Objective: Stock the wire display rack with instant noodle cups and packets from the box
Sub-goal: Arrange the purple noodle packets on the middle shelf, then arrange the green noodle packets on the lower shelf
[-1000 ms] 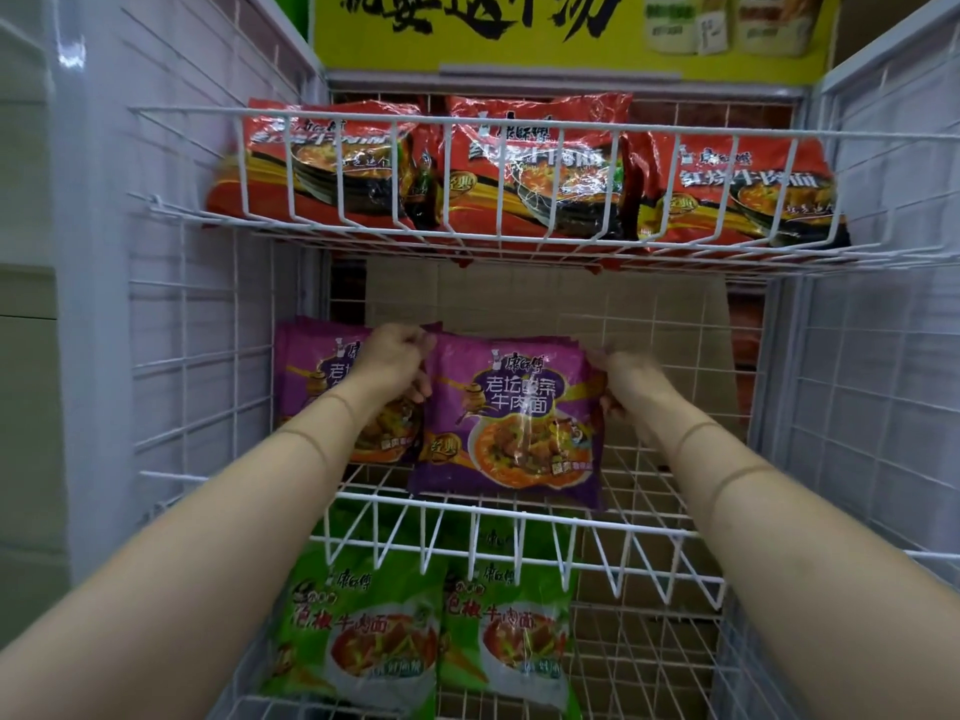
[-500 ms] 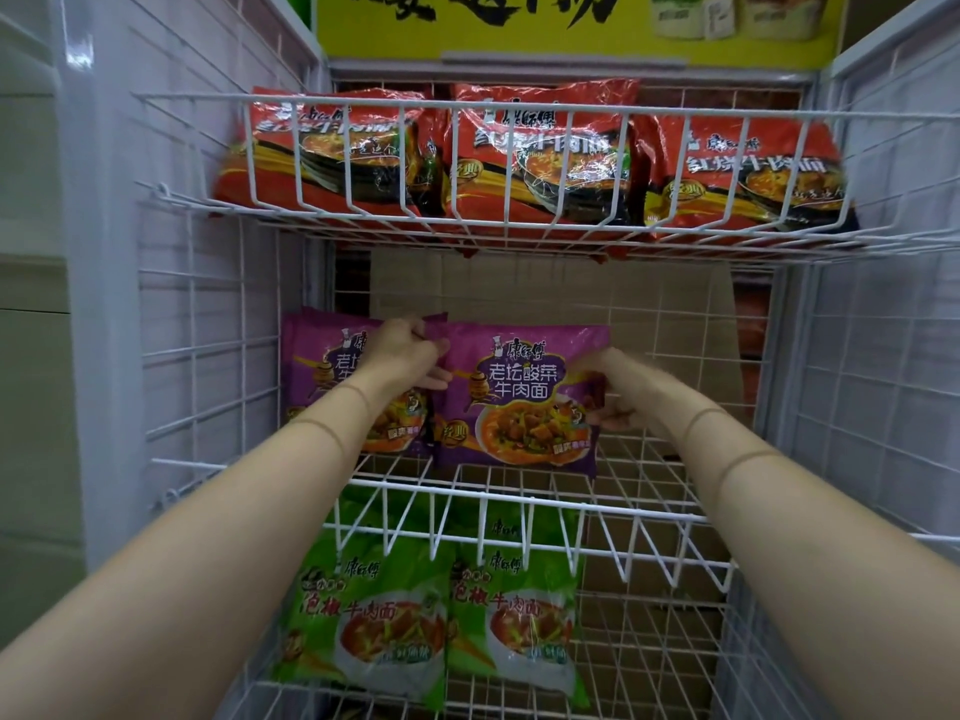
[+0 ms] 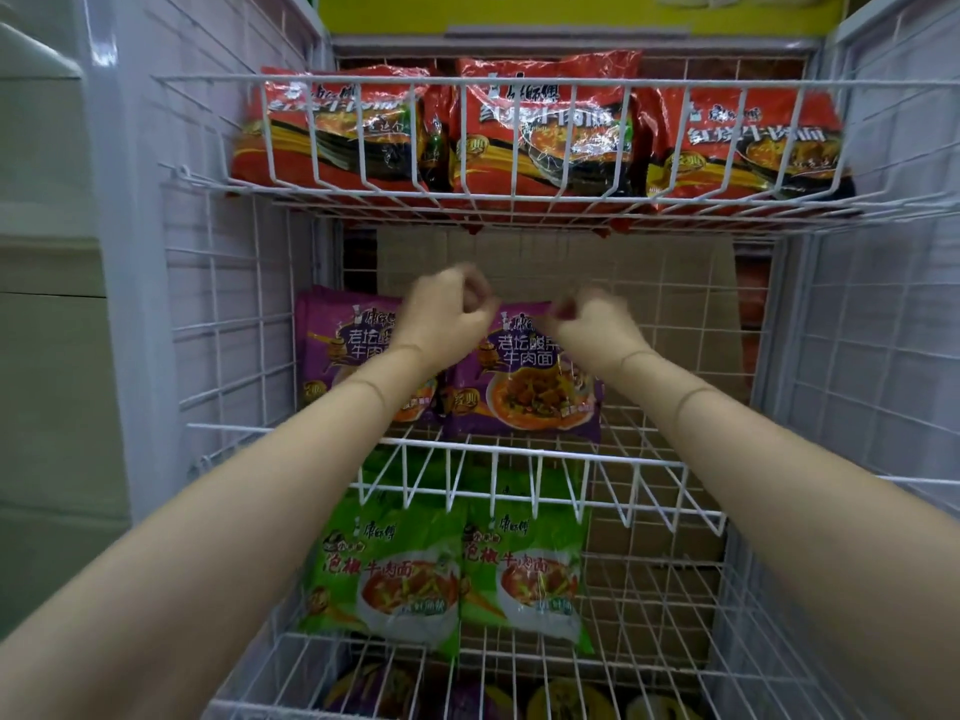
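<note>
**A:** So, the second purple noodle packet (image 3: 524,387) is down on the middle wire shelf (image 3: 644,462) now. Half a second ago both hands were gripping its top corners and lowering it, and now it's propped upright on its own, right beside the first purple packet (image 3: 345,350) on the left. Looks like they touch or overlap a bit at the edge.

**B:** Are the hands off it then?

**A:** Pretty much. The left hand (image 3: 447,317) has lifted up above the packet's top edge with its fingers curled loosely together on nothing. The right hand (image 3: 592,324) is at the top right corner, fingers bunched. It's motion-blurred, so I can't tell if it's pinching the seal or has just let go.

**B:** What's that mean for the stocking job?

**A:** My guess is this placement is basically finished. The top shelf has three red packets (image 3: 540,142) across, and the lower shelf has two green packets (image 3: 452,574). The middle one has two purple with a bare gap on the right, so probably one more goes there. The box isn't in view, so the next move is likely reaching back for it.
</note>
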A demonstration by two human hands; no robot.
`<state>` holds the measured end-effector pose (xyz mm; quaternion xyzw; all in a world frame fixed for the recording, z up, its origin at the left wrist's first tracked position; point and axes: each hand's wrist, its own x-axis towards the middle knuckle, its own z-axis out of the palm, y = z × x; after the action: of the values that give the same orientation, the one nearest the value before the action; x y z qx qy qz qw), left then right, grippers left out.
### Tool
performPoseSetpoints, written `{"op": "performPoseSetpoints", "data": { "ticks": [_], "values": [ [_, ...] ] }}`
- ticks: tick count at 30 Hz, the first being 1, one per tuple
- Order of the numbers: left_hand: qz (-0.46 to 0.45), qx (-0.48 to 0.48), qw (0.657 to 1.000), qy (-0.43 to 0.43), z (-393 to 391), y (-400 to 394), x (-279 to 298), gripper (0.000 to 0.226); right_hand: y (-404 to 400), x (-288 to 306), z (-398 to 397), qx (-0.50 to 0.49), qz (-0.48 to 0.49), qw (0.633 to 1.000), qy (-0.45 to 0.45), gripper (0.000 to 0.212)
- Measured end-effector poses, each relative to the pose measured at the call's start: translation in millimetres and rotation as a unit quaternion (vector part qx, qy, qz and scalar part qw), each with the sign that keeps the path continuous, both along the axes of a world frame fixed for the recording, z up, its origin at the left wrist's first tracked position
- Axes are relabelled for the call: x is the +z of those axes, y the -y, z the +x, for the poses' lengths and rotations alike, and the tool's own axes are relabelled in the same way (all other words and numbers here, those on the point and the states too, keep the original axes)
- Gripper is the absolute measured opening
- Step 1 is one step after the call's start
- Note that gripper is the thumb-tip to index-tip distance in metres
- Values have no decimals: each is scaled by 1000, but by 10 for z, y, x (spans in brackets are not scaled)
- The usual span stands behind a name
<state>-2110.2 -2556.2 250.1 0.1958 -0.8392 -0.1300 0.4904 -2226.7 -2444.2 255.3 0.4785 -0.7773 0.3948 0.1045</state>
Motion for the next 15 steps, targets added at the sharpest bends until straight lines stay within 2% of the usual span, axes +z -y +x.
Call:
{"op": "performPoseSetpoints", "data": {
  "ticks": [2, 7, 9, 12, 15],
  "values": [
    [-14, -39, 999, 15, 48, -210, -66, 10, -48, -44, 204, 91, 67, 994, 10, 15],
    [-1, -104, 994, 35, 447, -473, -314, 18, -293, -215, 483, 243, 159, 951, 107, 14],
    [-4, -140, 989, 42, 618, -534, -426, 19, -363, -265, 548, 284, 163, 940, 92, 11],
    [-38, -186, 982, -23, 801, -610, -582, 21, -393, -306, 621, 294, 169, 940, 39, 7],
    [-55, -217, 973, -54, 930, -657, -694, 27, -450, -266, 695, 294, 103, 950, 15, 3]
  ]
}}
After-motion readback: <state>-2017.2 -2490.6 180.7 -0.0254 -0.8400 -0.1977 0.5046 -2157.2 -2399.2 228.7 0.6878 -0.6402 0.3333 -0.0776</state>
